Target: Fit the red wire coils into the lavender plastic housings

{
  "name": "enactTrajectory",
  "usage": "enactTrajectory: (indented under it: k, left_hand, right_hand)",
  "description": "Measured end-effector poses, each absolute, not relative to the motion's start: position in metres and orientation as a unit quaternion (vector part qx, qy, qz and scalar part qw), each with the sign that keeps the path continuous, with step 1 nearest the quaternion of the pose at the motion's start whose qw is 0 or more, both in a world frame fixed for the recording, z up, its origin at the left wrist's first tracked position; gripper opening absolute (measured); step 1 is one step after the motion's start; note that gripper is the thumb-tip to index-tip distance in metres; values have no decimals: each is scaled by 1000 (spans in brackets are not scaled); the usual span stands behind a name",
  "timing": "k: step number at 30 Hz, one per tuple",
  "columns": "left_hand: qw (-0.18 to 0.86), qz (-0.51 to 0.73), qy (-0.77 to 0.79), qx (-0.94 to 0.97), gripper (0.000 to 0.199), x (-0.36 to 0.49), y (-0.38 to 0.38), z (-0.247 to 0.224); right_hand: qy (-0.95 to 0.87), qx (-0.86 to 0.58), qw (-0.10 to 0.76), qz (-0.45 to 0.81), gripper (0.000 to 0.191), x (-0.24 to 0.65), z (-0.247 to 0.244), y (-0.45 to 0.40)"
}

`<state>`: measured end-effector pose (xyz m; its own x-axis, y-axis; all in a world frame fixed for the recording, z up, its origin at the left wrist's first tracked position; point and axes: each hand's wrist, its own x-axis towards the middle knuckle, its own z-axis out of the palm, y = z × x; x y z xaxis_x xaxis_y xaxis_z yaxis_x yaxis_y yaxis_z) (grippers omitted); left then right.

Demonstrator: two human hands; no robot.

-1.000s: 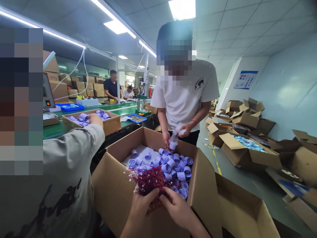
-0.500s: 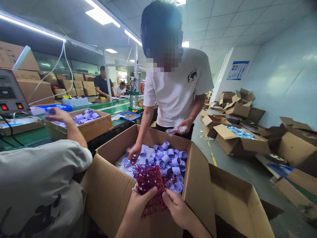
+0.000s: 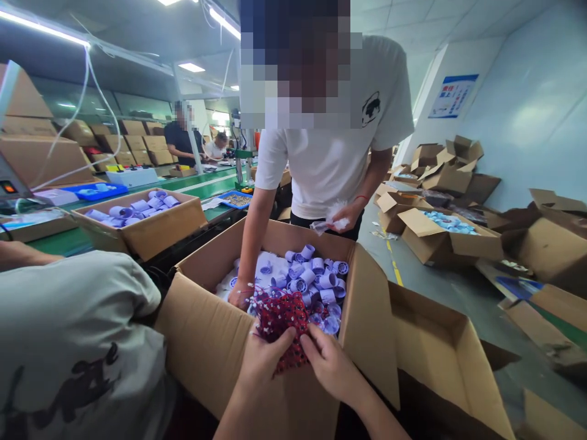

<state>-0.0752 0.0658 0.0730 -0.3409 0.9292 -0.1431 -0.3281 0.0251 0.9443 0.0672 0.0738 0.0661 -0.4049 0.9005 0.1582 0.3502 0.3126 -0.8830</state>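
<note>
A red circuit board panel (image 3: 291,311), with thin red wires and small white connectors at its far edge, is held up over the front of a large cardboard box (image 3: 367,324). My left hand (image 3: 266,354) grips its left side with the thumb on top. At its right edge, my right hand (image 3: 325,357) pinches the panel between thumb and fingers. Behind it in the box lie many purple plastic cylinders (image 3: 300,284) and white sheet material (image 3: 273,266). A co-worker's hand (image 3: 239,296) reaches into the box just left of the wires.
The co-worker's other hand holds clear plastic (image 3: 328,221). Another person's grey sleeve (image 3: 105,287) is close on my left. A smaller box (image 3: 169,226) of purple cylinders rests by the green conveyor (image 3: 215,181). An open carton (image 3: 431,354) stands at right; more cartons line the floor.
The co-worker's hand has gone lower into the box, and the co-worker leans closer. The person at left has drawn their hand back from the smaller box. My hands still hold the panel, slightly higher in view.
</note>
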Motion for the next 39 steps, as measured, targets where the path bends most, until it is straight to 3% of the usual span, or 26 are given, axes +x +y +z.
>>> enactTrajectory:
  k: [16, 25, 29, 34, 39]
  left_hand:
    - [446, 649, 542, 293, 38, -64, 66, 73]
    - [414, 661, 568, 263, 37, -53, 68, 71]
    - [439, 653, 556, 268, 39, -57, 71, 72]
    - [531, 632, 484, 290, 52, -66, 82, 61]
    - [565, 626, 442, 307, 59, -68, 103, 70]
  right_hand:
    - [-772, -469, 425, 52, 38, 58, 41, 71]
    - [-769, -508, 389, -11, 43, 56, 34, 71]
    - [-753, -505, 410, 101, 39, 59, 34, 74]
    - [-679, -459, 422, 388, 30, 65, 59, 84]
    - [-592, -388, 413, 573, 49, 64, 77, 113]
